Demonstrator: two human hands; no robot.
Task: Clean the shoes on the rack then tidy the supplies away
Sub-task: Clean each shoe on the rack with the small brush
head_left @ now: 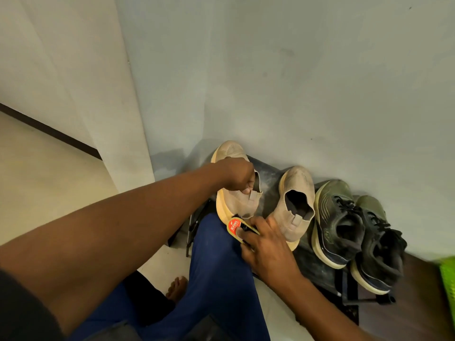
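— Where is the shoe you're working on, and how does it lie from your hands?

— The left beige slip-on shoe [237,183] sits at the left end of the shoe rack [310,264], toe toward the wall [295,70], heel toward you. Its long axis runs away from you. Your left hand [237,177] is already on it, so that hand is the nearer one.

— What are your fingers doing?

— Your left fingers [248,187] are hooked into the collar, clenched on the shoe's opening, with the arm stretched forward across your knee. Your right hand [266,244] is closed around a Kiwi shoe brush [236,226], held low at the heel, the brush's red label facing up, its end just beside the yellow sole.

— And the next move?

— I judge you're about to brush the heel and side. The brush lies nearly square to the shoe's length, so you'd sweep it along the sole while the left hand steadies.

— The rest?

— The second beige shoe [293,205] and the dark green sneakers [354,230] stand to the right, untouched.
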